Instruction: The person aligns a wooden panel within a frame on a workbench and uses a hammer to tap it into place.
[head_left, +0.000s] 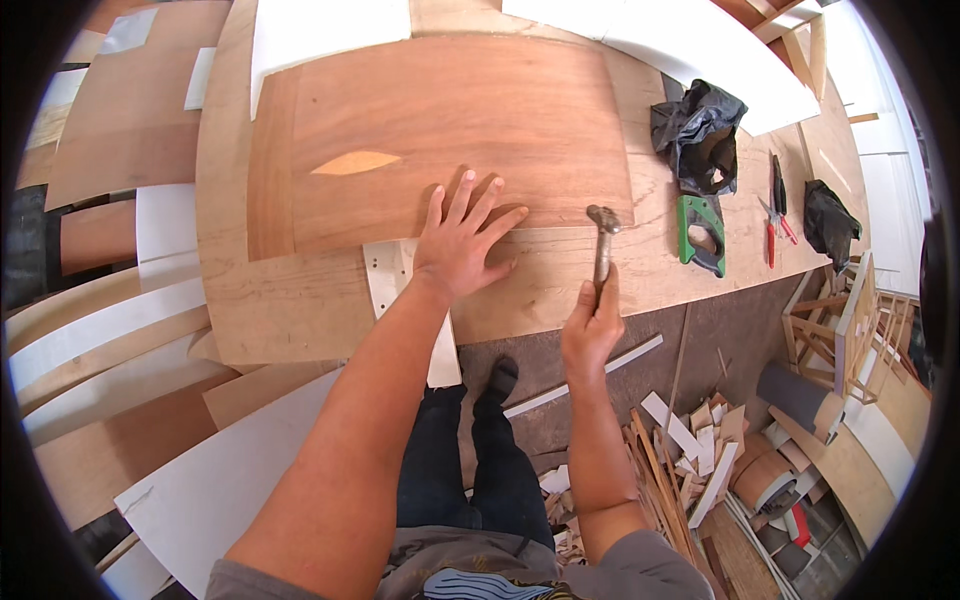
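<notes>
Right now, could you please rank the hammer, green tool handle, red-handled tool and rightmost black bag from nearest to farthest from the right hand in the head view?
1. Hammer: held in the right hand.
2. Green tool handle: to the hand's right.
3. Red-handled tool: further right.
4. Rightmost black bag: beyond that, rightward.

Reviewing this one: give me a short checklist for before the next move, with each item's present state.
1. Hammer gripped: ok, in the right hand.
2. Left hand on the panel: ok, fingers spread over its near edge.
3. Left hand clear of the hammer: ok, apart, to its left.
4. Saw off the panel: ok, on the table to its right.
5. Panel flat on the table: cannot tell; a white strip meets its near edge.
</notes>
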